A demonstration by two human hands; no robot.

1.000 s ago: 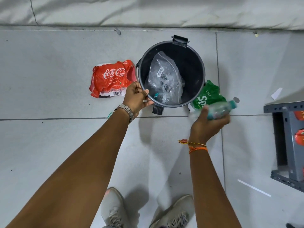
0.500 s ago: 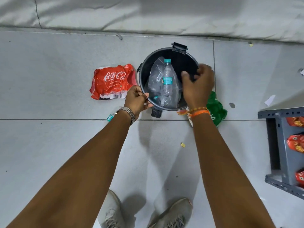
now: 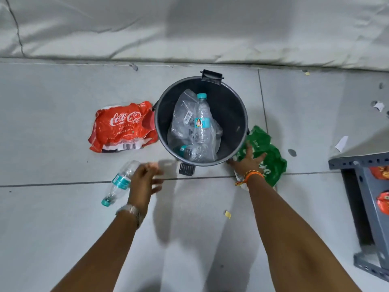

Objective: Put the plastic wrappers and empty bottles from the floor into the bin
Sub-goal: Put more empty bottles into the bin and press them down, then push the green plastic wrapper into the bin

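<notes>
The left hand (image 3: 145,178), fingers spread, is just beside a floor bottle (image 3: 121,182); the right hand (image 3: 248,159) lies open on the green wrapper (image 3: 271,157) by the bin (image 3: 231,98).

right hand (image 3: 249,160) presses spread on the green wrapper (image 3: 268,154) beside the bin (image 3: 231,106); blurred left hand (image 3: 145,178) hovers open by a floor bottle (image 3: 121,182).

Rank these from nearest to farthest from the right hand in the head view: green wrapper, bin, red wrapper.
From the right hand:
1. Green wrapper, under its fingers.
2. Bin, just to the hand's left.
3. Red wrapper, beyond the bin's far left side.
</notes>
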